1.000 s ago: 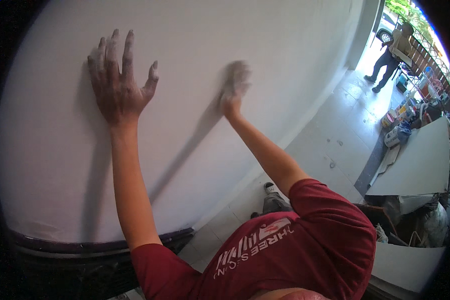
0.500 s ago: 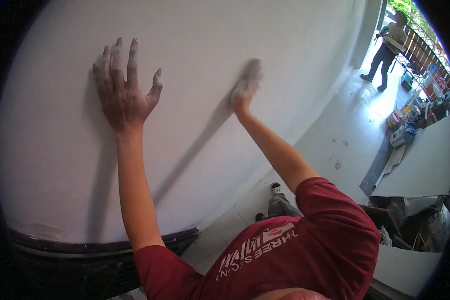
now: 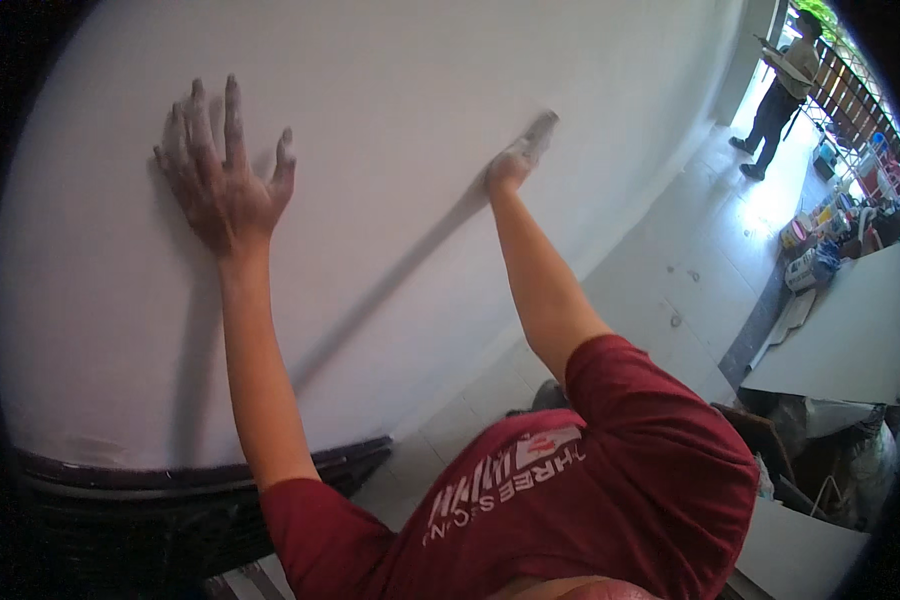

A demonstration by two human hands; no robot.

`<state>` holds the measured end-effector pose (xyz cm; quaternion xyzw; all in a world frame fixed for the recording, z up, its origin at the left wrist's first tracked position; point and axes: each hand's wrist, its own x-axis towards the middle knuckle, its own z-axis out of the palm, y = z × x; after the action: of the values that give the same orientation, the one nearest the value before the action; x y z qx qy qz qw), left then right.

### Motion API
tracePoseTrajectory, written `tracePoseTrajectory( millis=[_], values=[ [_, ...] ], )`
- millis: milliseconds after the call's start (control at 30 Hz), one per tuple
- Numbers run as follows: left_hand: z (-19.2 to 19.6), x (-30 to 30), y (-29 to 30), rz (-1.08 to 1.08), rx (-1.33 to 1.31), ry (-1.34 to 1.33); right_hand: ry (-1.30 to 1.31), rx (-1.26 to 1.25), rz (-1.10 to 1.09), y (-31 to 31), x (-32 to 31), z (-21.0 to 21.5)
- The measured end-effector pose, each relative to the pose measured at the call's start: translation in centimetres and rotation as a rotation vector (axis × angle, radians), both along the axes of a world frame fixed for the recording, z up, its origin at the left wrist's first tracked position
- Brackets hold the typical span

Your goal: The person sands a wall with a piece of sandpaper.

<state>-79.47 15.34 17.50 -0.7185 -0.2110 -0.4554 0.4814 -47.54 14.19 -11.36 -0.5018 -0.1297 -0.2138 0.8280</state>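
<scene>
My left hand, coated in white dust, has its fingers spread against the pale wall. The palm faces the wall, and the hand's shadow falls just beside it. Farther right, my right hand presses a small, flat, grey sheet that looks like sandpaper to the same wall. White dust covers this hand too, and its fingers are partly hidden and slightly blurred. From it a long shadow runs down-left across the wall surface.
A dark ridged ledge runs along the wall's lower left. Tiled floor lies right of the wall. Another person stands far off, holding a flat board. White panels, buckets and bags crowd the right side.
My right hand has slid a little up and to the right along the wall with the grey sheet. My left hand has shifted slightly left in view. The distant person has turned somewhat.
</scene>
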Motion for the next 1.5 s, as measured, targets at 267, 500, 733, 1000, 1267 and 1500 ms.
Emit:
tracePoseTrajectory(
  millis=[267,500,733,1000,1267,1500],
  values=[
    [-5.5,6.4,-1.5,0.322,-0.3,0.042,1.039,-0.371,0.676,-18.2,6.0,-26.9],
    [-12.8,17.4,-2.3,0.207,-0.401,0.212,1.501,-0.464,0.348,-43.2,5.5,-35.3],
    [-27.2,26.1,-4.4,-0.393,-0.831,0.974,1.379,-0.486,0.475,-47.9,4.2,-30.9],
    [-35.0,20.4,-13.2,-0.705,-1.571,0.64,0.727,-0.504,0.839,-45.8,2.1,-16.3],
    [-34.5,16.7,-16.9,-0.577,-2.472,0.254,0.208,-0.609,1.145,-35.1,-1.9,-7.5],
    [-38.2,10.3,-19.5,-0.801,-2.595,-0.552,0.01,-0.835,1.278,-29.4,-4.5,-7.7]
  ],
)
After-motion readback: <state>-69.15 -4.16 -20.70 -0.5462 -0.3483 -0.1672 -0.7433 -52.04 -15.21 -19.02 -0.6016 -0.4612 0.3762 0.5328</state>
